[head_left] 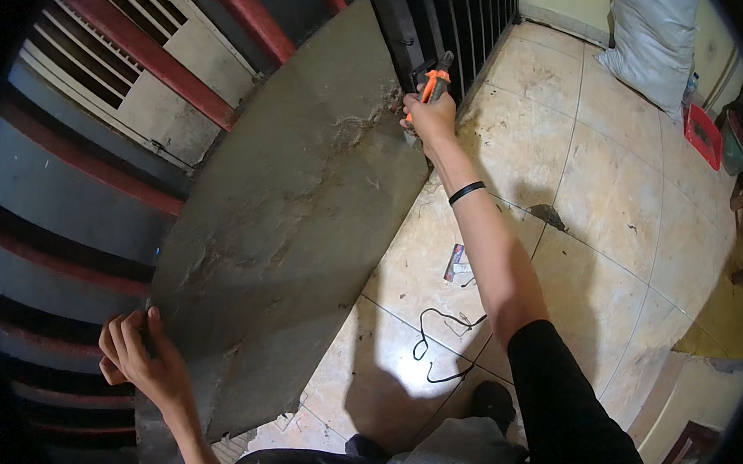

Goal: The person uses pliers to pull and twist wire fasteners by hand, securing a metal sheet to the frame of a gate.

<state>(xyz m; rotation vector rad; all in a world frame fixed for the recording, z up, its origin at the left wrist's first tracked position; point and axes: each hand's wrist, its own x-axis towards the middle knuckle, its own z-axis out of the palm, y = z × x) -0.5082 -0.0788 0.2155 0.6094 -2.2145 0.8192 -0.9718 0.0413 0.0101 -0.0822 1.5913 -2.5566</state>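
My right hand (pixel 434 117) reaches out past the far right end of a grey concrete ledge (pixel 302 211). It is closed around orange-and-dark pliers (pixel 437 82), whose jaws point up next to a black metal gate (pixel 461 22). A small black part on the gate, perhaps a latch, shows beside the tool and is partly covered. My left hand (pixel 145 356) is at the ledge's near left edge, fingers curled and thumb along the rim. A small dark thing seems to lie between thumb and fingers; its kind is hidden.
Red bars (pixel 122 183) run along the ledge's left side. On the tiled floor (pixel 599 192) lie a black cord (pixel 423 348), a small packet (pixel 454 263) and a dark scrap (pixel 547 216). A stuffed white sack (pixel 655 32) and a red dustpan-like thing (pixel 703 138) are at far right.
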